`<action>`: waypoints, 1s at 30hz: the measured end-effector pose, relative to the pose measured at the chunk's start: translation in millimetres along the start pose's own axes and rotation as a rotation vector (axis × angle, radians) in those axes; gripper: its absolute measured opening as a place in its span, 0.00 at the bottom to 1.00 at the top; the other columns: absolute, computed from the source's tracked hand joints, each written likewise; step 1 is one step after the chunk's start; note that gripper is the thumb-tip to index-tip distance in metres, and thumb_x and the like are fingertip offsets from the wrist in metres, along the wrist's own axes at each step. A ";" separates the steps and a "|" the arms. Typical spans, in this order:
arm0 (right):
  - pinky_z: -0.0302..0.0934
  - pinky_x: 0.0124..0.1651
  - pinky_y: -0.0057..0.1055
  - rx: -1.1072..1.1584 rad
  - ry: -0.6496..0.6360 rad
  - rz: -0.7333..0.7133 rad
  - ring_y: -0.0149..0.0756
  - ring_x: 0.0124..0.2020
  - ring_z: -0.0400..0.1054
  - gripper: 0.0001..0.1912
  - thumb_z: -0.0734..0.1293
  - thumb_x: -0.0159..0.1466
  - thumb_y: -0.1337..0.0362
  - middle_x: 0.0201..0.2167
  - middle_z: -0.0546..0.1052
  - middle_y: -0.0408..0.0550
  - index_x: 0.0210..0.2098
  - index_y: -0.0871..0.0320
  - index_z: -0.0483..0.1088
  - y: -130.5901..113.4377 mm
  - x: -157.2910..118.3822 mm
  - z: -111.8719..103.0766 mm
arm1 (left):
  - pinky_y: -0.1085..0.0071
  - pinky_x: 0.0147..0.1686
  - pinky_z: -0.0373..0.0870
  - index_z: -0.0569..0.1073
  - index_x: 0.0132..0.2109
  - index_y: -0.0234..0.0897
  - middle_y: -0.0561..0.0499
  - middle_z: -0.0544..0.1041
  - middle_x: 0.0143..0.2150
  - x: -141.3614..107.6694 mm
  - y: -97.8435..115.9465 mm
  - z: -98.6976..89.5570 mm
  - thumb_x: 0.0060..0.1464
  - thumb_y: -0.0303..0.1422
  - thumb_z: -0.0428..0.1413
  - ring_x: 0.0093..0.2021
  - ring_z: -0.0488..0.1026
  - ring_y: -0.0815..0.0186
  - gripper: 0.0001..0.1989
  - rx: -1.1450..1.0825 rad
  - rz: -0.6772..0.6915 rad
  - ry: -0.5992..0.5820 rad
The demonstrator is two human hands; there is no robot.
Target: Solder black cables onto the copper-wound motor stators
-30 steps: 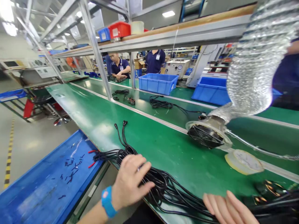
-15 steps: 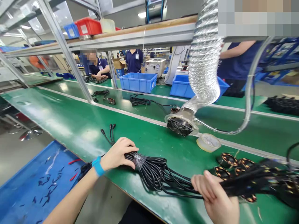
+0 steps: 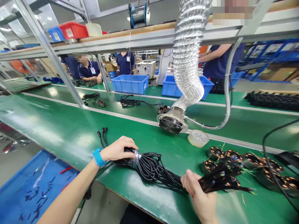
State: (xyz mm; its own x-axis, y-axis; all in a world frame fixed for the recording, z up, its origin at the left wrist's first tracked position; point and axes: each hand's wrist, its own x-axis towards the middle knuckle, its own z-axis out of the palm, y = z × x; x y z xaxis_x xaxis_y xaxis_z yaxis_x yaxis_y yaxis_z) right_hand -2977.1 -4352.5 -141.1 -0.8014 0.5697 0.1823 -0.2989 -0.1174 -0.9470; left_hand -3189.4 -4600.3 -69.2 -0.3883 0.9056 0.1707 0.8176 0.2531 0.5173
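Observation:
A bundle of black cables (image 3: 151, 168) lies along the green bench, with clear tape wrapped round its coiled middle. My left hand (image 3: 120, 148), with a blue band at the wrist, is closed round the bundle beside the tape. Several cable plugs (image 3: 102, 134) stick out past that hand. My right hand (image 3: 198, 189) grips the bundle's other end, where sleeved wire ends (image 3: 221, 177) fan out to the right. Behind those ends sit several ring-shaped copper-wound stators (image 3: 216, 153), partly covered by the wires.
A clear tape roll (image 3: 198, 138) lies near a fan (image 3: 171, 124) on a silver duct (image 3: 190, 56). Below the bench's left edge is a blue tray (image 3: 30, 183) with black scraps. Blue bins (image 3: 130, 84) stand across the belt, where co-workers (image 3: 90, 68) are.
The view has shifted to the right. The wire ends in my right hand have come away from the right side and now hang closer in, leaving more stators visible.

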 end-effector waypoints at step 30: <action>0.54 0.22 0.29 0.592 0.215 0.133 0.26 0.13 0.44 0.27 0.67 0.63 0.59 0.08 0.51 0.34 0.14 0.56 0.51 -94.9 35.2 2.8 | 0.73 0.32 0.75 0.71 0.38 0.38 0.53 0.77 0.32 -55.4 93.1 1.8 0.60 0.37 0.57 0.27 0.77 0.68 0.07 -0.541 -0.322 1.082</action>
State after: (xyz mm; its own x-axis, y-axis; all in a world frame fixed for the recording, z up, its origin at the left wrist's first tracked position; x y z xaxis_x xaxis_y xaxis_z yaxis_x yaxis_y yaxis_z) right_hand -2978.3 -4323.6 -44.1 -0.7482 0.6622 -0.0419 -0.4887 -0.5926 -0.6403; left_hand -3091.0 -4626.3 -31.9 -0.8975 0.0203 0.4406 0.4408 0.0068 0.8976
